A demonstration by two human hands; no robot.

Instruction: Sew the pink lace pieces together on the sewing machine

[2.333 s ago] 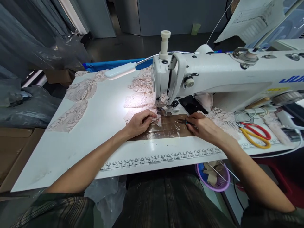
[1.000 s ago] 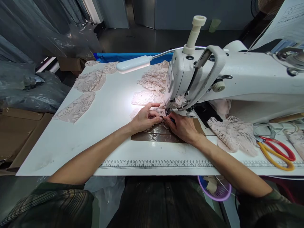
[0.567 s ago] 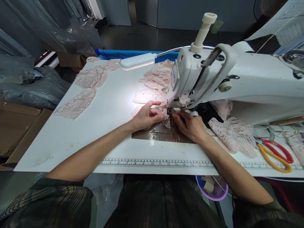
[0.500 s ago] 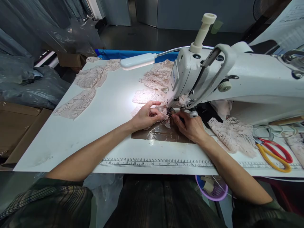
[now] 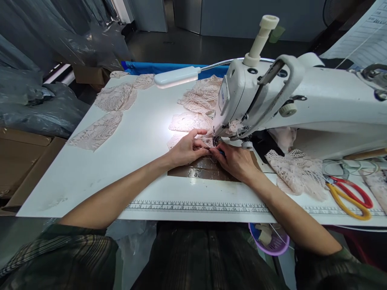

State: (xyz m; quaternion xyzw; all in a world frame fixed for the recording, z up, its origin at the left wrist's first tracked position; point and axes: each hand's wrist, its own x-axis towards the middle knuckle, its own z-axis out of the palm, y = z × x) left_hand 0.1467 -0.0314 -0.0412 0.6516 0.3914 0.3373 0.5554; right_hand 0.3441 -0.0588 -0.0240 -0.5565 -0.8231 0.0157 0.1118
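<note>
Pale pink lace fabric [image 5: 208,139] lies under the needle area of a white sewing machine [image 5: 234,98]. My left hand [image 5: 188,150] pinches the edge of this lace, thumb and fingers together, just left of the presser foot. Close against it, my right hand [image 5: 234,159] is closed around a small tool, of which only a blue bit [image 5: 222,152] and a dark tip show; its kind is mostly hidden by the fingers. Both sets of fingertips meet in front of the presser foot. Brown tape [image 5: 199,171] covers the tabletop beneath my hands.
More lace pieces [image 5: 110,96] lie on the left of the white table [image 5: 145,121], others behind the needle. A lamp [image 5: 177,77] hangs over the work. At right are lace [image 5: 298,171] and red-and-yellow-handled scissors [image 5: 350,197]. A purple basket [image 5: 282,245] stands below the table edge.
My right hand has moved slightly left and toward me, from beside the presser foot to my left fingertips. The left hand has barely shifted, still pinching the lace.
</note>
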